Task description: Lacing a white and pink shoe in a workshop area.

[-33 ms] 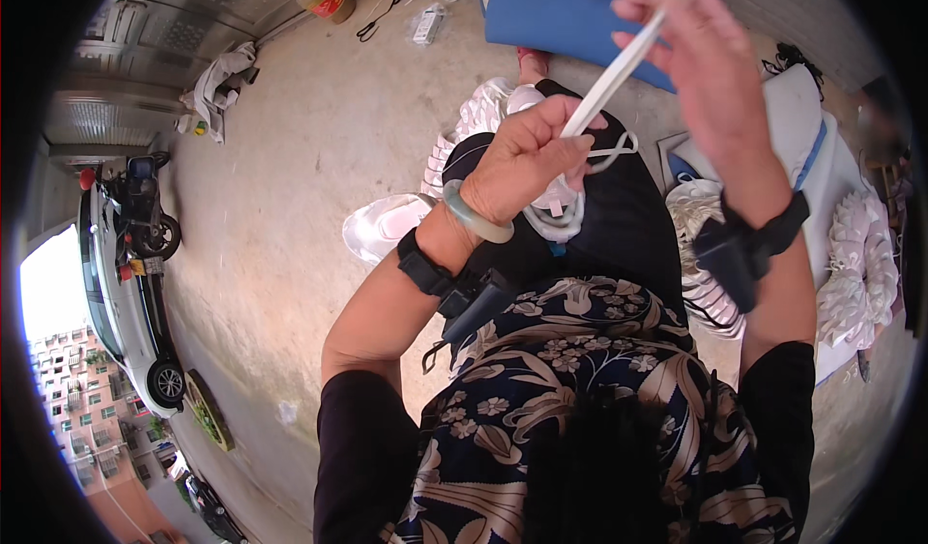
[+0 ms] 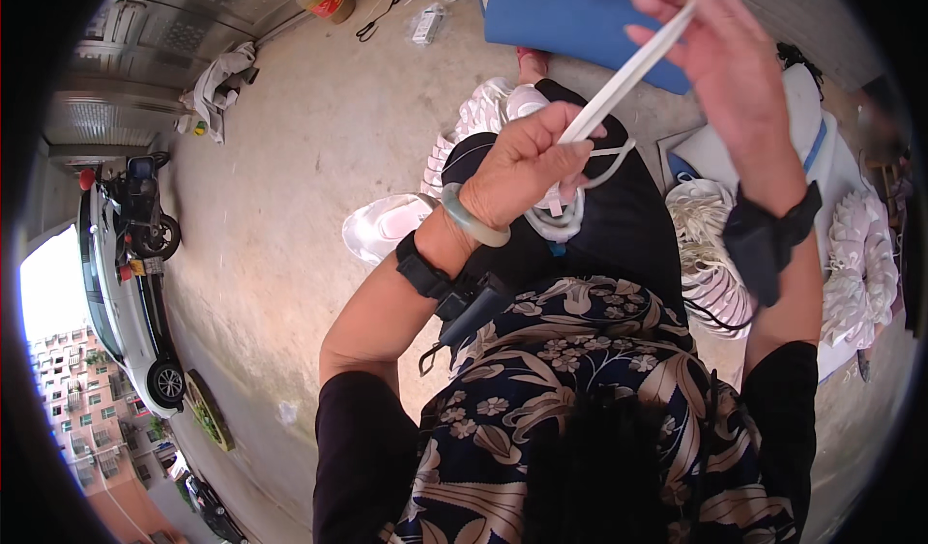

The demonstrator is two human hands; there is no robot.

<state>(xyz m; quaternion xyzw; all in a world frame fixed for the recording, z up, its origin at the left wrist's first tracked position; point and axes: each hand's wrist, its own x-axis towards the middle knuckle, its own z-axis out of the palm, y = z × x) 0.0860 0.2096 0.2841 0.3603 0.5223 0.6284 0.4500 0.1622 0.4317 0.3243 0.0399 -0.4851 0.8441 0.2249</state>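
My left hand (image 2: 534, 162), a pale bangle at its wrist, is closed on a flat white lace (image 2: 623, 80) above my lap. From there the lace slants up, pulled straight, to my right hand (image 2: 720, 56), whose fingertips pinch it while other fingers stick out, somewhat blurred. Below the left hand a loose lace loop (image 2: 614, 165) hangs over my dark trouser leg. A white and pink shoe upper (image 2: 556, 223) lies on my lap, partly hidden by that hand. Another pale shoe upper (image 2: 382, 230) is on the left, beside my forearm.
Stacked shoe uppers (image 2: 480, 118) stand beyond my left knee. At the right are a bundle of laces (image 2: 698, 217) and more stacked uppers (image 2: 858, 273). A blue padded board (image 2: 570, 12) lies ahead. Far left stand a bottle (image 2: 324, 0), a motorcycle (image 2: 145, 210) and a car (image 2: 116, 297).
My right hand has shifted a little to the right, and the lace's upper end has gone with it. The left hand stays nearly where it was.
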